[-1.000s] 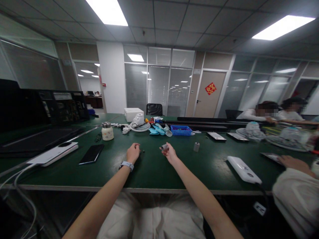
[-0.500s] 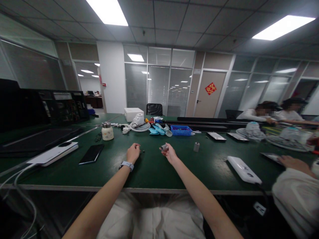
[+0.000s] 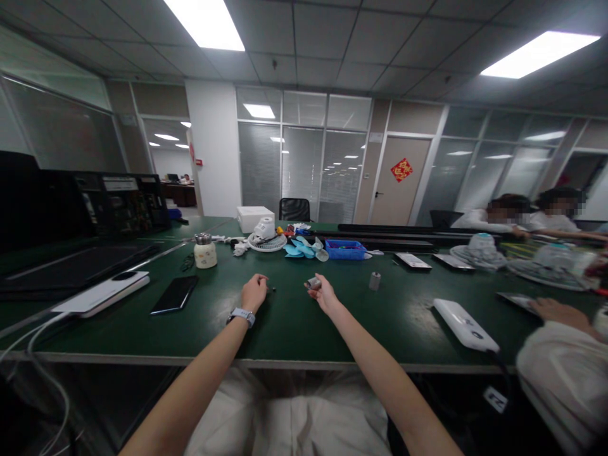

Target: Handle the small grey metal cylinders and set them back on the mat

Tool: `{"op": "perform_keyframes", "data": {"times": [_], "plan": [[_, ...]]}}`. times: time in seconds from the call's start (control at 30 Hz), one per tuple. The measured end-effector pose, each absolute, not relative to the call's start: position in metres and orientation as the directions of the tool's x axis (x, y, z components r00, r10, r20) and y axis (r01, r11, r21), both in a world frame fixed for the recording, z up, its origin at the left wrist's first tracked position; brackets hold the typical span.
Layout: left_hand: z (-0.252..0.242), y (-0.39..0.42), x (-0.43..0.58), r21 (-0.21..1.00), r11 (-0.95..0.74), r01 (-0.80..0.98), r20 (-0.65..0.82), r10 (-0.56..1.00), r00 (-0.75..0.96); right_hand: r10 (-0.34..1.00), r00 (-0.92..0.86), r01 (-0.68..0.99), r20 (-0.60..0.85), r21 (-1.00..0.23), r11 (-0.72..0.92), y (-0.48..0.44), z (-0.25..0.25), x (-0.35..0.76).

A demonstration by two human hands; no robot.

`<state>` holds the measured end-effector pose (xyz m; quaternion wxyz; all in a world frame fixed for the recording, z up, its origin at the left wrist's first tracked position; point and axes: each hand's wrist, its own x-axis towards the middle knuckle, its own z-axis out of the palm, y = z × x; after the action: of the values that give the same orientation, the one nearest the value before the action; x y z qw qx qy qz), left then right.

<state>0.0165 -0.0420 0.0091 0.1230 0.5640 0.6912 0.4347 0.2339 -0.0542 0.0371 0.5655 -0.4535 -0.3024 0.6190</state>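
My right hand is closed around a small grey metal cylinder, holding it tilted just above the green table. My left hand, with a watch on the wrist, is at table level with its fingers curled inward. What those fingers hold, if anything, is hidden. A tiny dark piece lies just right of the left hand. Off to the right of my right hand stands a second grey metal cylinder, upright, with a short thin pin on top.
Farther back are a white fan part, blue fan blades and a blue basket. A black phone and a cream jar lie left. At right are a white power bank and a co-worker's hand.
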Motion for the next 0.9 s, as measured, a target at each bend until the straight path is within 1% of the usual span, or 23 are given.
{"op": "perform_keyframes", "data": {"times": [0.47,0.77,0.9], "plan": [[0.0112,-0.0441,0.0166,0.739,-0.011,0.674,0.307,0.896,-0.322,0.974,0.051,-0.422,-0.220,-0.889,-0.179,-0.0548,0.0369,0.2341],[0.0082,-0.0409,0.0153,0.715,-0.007,0.699,0.327,0.887,-0.326,0.969,0.069,-0.428,-0.238,-0.884,-0.187,-0.0485,0.0331,0.2317],[0.0082,-0.0407,0.0151,0.718,-0.011,0.695,0.325,0.889,-0.322,0.972,0.064,-0.413,-0.224,-0.893,-0.179,-0.0469,0.0311,0.2308]]}}
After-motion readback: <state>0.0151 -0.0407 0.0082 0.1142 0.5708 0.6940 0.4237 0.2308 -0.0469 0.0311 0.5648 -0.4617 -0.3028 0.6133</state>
